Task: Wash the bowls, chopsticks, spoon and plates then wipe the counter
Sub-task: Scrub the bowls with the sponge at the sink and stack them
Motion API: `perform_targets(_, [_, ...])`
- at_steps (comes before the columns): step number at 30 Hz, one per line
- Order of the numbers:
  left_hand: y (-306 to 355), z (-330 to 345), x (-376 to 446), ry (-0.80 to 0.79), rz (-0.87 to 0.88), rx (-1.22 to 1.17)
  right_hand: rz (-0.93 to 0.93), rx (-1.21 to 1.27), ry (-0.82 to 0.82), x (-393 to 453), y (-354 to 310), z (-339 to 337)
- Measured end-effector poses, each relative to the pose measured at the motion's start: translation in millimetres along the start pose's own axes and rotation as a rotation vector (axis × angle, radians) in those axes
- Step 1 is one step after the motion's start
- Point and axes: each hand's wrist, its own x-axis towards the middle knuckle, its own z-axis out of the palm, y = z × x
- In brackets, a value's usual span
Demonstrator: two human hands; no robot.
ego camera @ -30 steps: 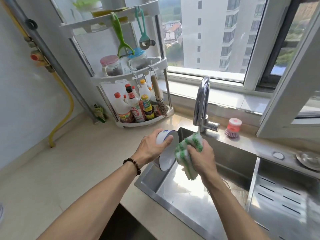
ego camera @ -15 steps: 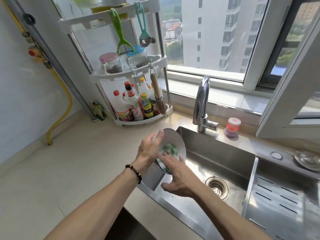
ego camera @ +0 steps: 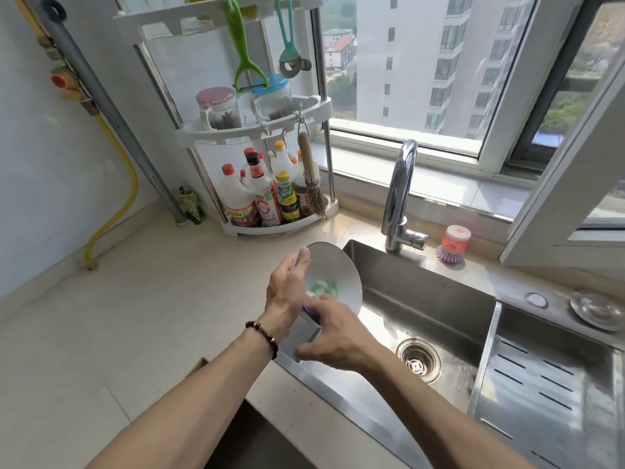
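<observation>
- Holding a bowl [ego camera: 333,269] on its side above the sink's [ego camera: 429,299] left end, our left hand [ego camera: 287,292] grips the rim, thumb hooked over the top edge and fingers curled behind the bowl.
- The bowl's opening faces right and toward us; its inside is pale, with a blue line at the lower rim.
- Our right hand [ego camera: 338,336] reaches into the bowl from below, its fingers pressed on a green and white cloth [ego camera: 321,287] against the inner wall. The fingertips are hidden inside the bowl, so we cannot tell how tightly they close on the cloth.
- A bead bracelet [ego camera: 263,336] sits on our left wrist.
- The sink has a round drain [ego camera: 418,359] in its floor and a slotted steel tray [ego camera: 548,394] on the right side.
- A tap [ego camera: 400,194] stands behind the sink, and a pink and purple brush [ego camera: 453,245] sits just to its right on the ledge.
- On the counter [ego camera: 118,316] in the corner stands a white rack [ego camera: 270,130] with sauce bottles [ego camera: 263,198] on the bottom tier and jars [ego camera: 220,108] on the middle one; a green peeler [ego camera: 243,45] and a whisk brush [ego camera: 313,177] hang from it.
</observation>
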Motion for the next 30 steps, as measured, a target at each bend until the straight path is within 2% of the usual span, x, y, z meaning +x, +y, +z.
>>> perform_targets(2, [0,-9,3,-0.135,-0.016,0.010,-0.046,-0.087,-0.082,-5,11,-2])
perform_targets(5, [4,-24,10,-0.299,-0.035,0.069,-0.118,-0.791,-0.123,-6,40,-18])
perform_targets(6, [3,-25,12,-0.316,-0.012,0.085,-0.107,-0.862,-0.122,-5,43,-22])
perform_targets(7, [5,-24,10,-0.311,0.006,0.073,-0.079,-0.826,-0.116,-3,41,-21])
perform_targets(8, [4,-21,8,-0.274,0.013,0.050,-0.040,-0.693,-0.091,-3,34,-17])
perform_targets(10, [2,-12,7,-0.155,0.018,0.019,0.025,-0.253,-0.049,-2,13,-4])
perform_targets(11, [0,-11,8,-0.119,0.028,0.034,0.018,-0.107,-0.040,-3,9,3])
perform_targets(12, [2,-12,7,-0.124,0.048,0.068,-0.003,-0.068,-0.041,-4,9,6])
perform_targets(14, [3,-19,9,-0.230,0.044,0.118,-0.086,-0.287,-0.054,-10,17,-3])
perform_targets(16, [2,-29,12,-0.329,0.012,0.124,-0.192,-0.681,0.022,-12,44,-15])
perform_targets(17, [3,-30,11,-0.337,0.007,0.106,-0.204,-0.761,0.068,-13,49,-18])
perform_targets(19, [3,-22,7,-0.256,0.034,0.074,-0.117,-0.665,0.112,-11,36,-9])
perform_targets(22, [8,-8,0,-0.072,0.073,0.125,-0.003,-0.274,0.071,-8,11,4])
perform_targets(24, [6,-14,5,-0.184,0.052,0.107,-0.078,-0.371,0.038,-14,20,-7])
perform_targets(26, [8,-25,8,-0.335,-0.001,0.095,-0.177,-0.670,0.068,-16,42,-23])
perform_targets(27, [10,-26,8,-0.350,-0.007,0.097,-0.175,-0.727,0.088,-15,43,-24])
perform_targets(28, [10,-23,8,-0.320,-0.005,0.093,-0.134,-0.718,0.125,-14,36,-19])
perform_targets(30, [14,-11,6,-0.177,0.027,0.076,0.038,-0.505,0.136,-10,13,-1])
